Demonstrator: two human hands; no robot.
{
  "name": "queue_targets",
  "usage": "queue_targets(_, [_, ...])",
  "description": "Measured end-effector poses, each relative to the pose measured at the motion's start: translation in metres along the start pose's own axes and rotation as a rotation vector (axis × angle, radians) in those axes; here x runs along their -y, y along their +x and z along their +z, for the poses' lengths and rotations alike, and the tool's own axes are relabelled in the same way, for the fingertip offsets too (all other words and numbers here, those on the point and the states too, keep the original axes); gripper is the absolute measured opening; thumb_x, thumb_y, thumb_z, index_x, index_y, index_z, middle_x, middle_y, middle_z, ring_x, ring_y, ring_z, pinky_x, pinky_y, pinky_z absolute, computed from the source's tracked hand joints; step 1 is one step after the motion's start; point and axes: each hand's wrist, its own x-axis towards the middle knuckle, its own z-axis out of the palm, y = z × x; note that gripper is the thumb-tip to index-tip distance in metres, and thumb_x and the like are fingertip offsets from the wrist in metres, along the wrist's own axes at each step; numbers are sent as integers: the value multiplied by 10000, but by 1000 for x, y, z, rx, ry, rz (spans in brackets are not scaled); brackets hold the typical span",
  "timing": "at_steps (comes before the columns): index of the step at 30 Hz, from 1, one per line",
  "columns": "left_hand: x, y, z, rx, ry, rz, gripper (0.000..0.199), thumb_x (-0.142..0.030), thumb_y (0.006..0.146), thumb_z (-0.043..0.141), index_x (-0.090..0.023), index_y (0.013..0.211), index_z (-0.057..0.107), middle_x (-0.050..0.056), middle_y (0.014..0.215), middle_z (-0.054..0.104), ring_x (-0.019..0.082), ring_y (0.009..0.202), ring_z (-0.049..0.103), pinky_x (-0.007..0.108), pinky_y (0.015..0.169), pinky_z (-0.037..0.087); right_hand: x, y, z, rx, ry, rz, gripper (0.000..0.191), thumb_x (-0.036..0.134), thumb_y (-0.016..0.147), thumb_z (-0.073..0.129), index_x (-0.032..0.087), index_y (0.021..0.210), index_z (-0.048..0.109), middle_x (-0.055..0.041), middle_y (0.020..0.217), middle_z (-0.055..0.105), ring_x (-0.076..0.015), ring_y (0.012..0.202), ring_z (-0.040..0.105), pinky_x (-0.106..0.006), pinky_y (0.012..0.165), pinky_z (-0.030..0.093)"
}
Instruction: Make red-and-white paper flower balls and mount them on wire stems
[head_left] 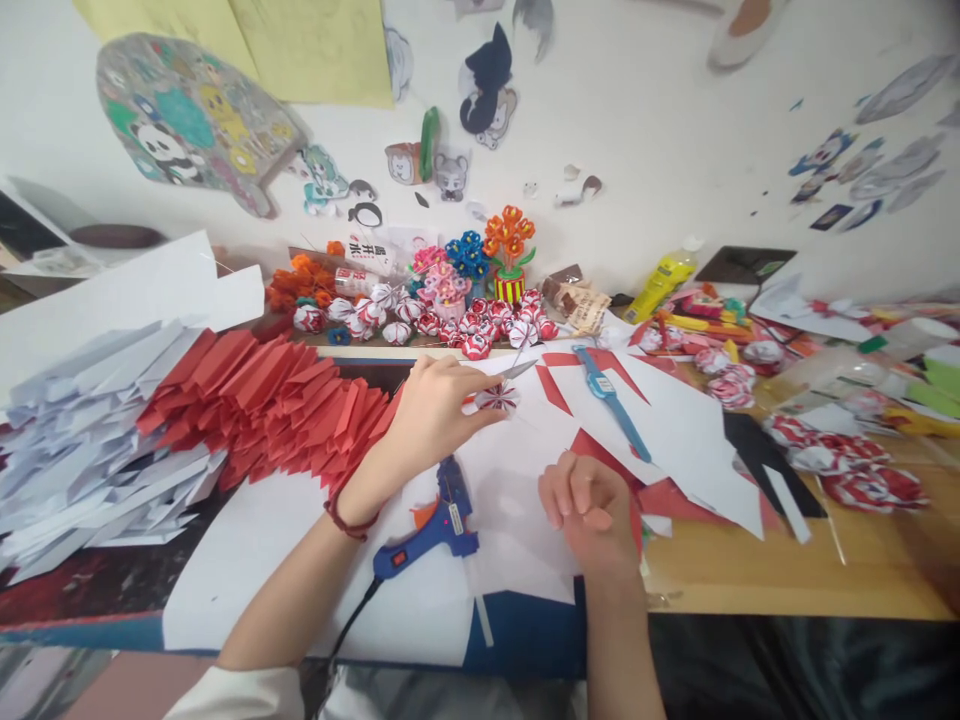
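My left hand [442, 405], with a dark red bracelet on its wrist, pinches a small round red-and-white paper flower [498, 398] between thumb and fingers. A thin grey pointed piece [519, 370] sticks out beside its fingertips; its kind is unclear. To the right and lower, my right hand [589, 505] is raised over the paper with its fingers curled in; whatever they may hold is hidden. Below my left hand a blue glue gun [427, 532] lies on white paper [277, 560], its black cord running toward me.
Heaps of folded red paper strips [277, 400] and white paper strips [97, 430] cover the left side. Finished paper flowers [480, 325] line the back by a yellow bottle [664, 280]. A blue watch [607, 395] lies on the paper; more flowers [847, 460] sit at right.
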Motion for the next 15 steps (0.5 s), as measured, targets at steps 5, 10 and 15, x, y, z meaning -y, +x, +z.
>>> queue_targets(5, [-1, 0, 0, -1, 31, 13, 349, -441, 844, 728, -242, 1131, 724, 6, 1017, 774, 225, 917, 630, 381, 757, 322, -4, -1, -2, 68, 75, -32, 472, 492, 728, 814, 199, 592, 470, 49, 585, 450, -82, 435, 449, -245, 423, 281])
queue_targets(10, [-2, -1, 1, -2, 35, 8, 349, -434, 844, 730, -244, 1137, 723, 5, 1037, 772, 228, 934, 637, 384, 773, 323, -5, 1, -3, 137, 117, -84, 536, 479, 754, 798, 198, 552, 390, 66, 534, 395, -67, 390, 420, -238, 389, 269])
queue_targets(15, [-2, -1, 2, -2, 35, 15, 353, -425, 834, 744, -231, 1128, 726, 7, 996, 777, 228, 907, 640, 384, 767, 323, -4, 0, -2, 132, 117, -108, 524, 453, 790, 776, 201, 547, 386, 67, 516, 380, -65, 378, 402, -241, 385, 267])
